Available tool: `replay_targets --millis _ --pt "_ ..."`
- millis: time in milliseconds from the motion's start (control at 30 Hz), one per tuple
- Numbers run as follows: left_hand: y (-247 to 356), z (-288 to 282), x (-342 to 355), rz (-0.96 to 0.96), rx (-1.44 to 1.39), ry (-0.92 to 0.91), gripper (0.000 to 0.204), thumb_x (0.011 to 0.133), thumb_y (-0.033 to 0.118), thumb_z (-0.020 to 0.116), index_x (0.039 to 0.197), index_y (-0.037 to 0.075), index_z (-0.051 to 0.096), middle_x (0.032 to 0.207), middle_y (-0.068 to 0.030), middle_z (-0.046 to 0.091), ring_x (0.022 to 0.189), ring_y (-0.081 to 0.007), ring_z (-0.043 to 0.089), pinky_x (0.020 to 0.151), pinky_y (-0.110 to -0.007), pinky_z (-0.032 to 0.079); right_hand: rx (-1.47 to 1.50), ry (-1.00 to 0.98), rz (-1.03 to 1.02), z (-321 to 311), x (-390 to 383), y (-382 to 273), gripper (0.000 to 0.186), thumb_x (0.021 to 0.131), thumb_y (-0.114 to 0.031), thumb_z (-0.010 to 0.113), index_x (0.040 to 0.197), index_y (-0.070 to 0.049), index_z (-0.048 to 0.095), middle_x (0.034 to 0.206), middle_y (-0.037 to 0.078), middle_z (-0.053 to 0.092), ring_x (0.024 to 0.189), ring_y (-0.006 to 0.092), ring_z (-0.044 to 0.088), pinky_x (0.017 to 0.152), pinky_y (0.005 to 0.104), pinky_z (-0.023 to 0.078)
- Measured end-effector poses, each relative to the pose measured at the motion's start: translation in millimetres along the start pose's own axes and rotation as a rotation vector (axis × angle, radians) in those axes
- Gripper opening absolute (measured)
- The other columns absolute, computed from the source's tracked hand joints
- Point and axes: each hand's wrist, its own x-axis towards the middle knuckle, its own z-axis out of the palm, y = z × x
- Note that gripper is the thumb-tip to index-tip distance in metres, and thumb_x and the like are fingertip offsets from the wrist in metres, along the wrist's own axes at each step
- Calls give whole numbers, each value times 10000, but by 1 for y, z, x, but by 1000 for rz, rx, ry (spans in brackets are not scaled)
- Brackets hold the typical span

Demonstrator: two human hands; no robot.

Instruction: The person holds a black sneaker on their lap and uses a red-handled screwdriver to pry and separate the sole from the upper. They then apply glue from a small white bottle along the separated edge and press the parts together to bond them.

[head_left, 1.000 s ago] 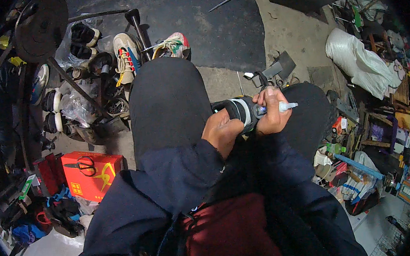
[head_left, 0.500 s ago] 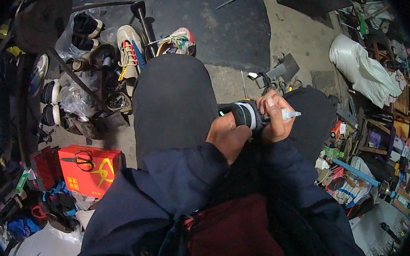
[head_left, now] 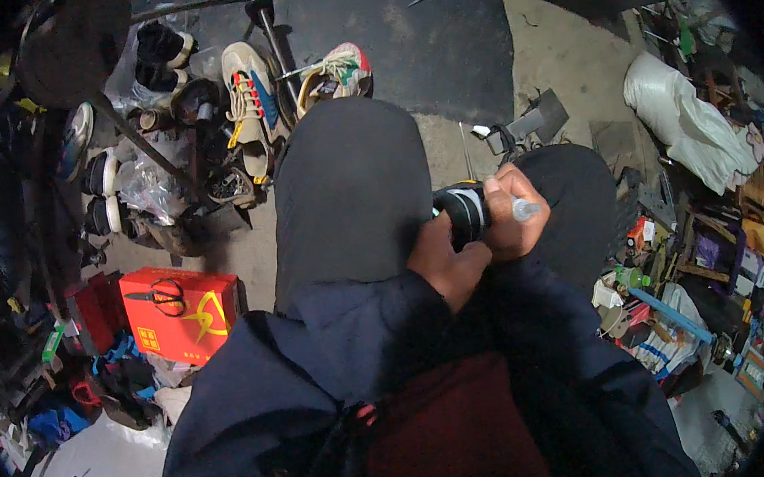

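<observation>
A black shoe with white and grey bands [head_left: 465,214] is held between my knees, above my lap. My left hand [head_left: 446,258] is closed around its near left side, thumb pointing toward my other hand. Against the shoe's right side, my right hand [head_left: 518,218] is curled in a fist around a small clear squeeze bottle [head_left: 525,210]. One end of the bottle sticks out between the fingers; the rest is hidden in the palm. Much of the shoe is covered by both hands, and whether the bottle touches it cannot be seen.
A beige sneaker [head_left: 249,95] and a multicoloured one [head_left: 339,75] lie beyond my left knee, near a metal stand [head_left: 271,42]. Scissors [head_left: 165,298] rest on a red box [head_left: 208,297] at left. A white sack [head_left: 684,122] and cluttered supplies are at right.
My right hand has turned, so the bottle that pointed out to the right now shows nearly end-on. Both hands remain at the shoe. The whole view has shifted slightly.
</observation>
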Motion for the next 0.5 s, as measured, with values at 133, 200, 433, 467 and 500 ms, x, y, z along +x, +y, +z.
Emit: replay_targets --millis 133,200,433,467,500 --pt "1 -8 0 134 100 -70 371 836 52 618 1189 -48 666 1004 -68 720 947 -161 661 871 -332 536 31 -12 42 -4 1 -1 305 956 -113 622 691 -24 500 730 25 499 680 114 449 649 304 389" --pt "-1 -11 0 221 90 -104 352 845 37 604 1181 -50 667 1007 -59 720 945 -151 657 871 -326 537 130 4 132 -6 0 -1 304 967 -152 609 704 -42 504 747 18 501 693 113 444 684 304 398" --pt "-17 -8 0 204 -163 -184 218 926 44 606 1120 -33 671 988 -26 687 901 -112 619 852 -301 519 433 102 106 -9 2 1 328 988 -154 606 708 -15 509 743 49 510 692 134 467 685 320 408" --pt "-16 -8 0 151 -170 -224 243 952 37 593 1172 -35 671 1063 -1 691 959 -99 623 897 -285 515 457 103 101 -9 2 1 328 989 -154 607 709 -15 508 742 50 510 693 138 472 686 323 410" --pt "-16 -7 0 163 -178 -188 211 965 79 599 1127 -32 675 1004 -14 689 921 -104 615 860 -296 512 481 101 96 -10 3 1 329 990 -153 608 709 -14 506 741 52 509 695 142 476 687 327 413"
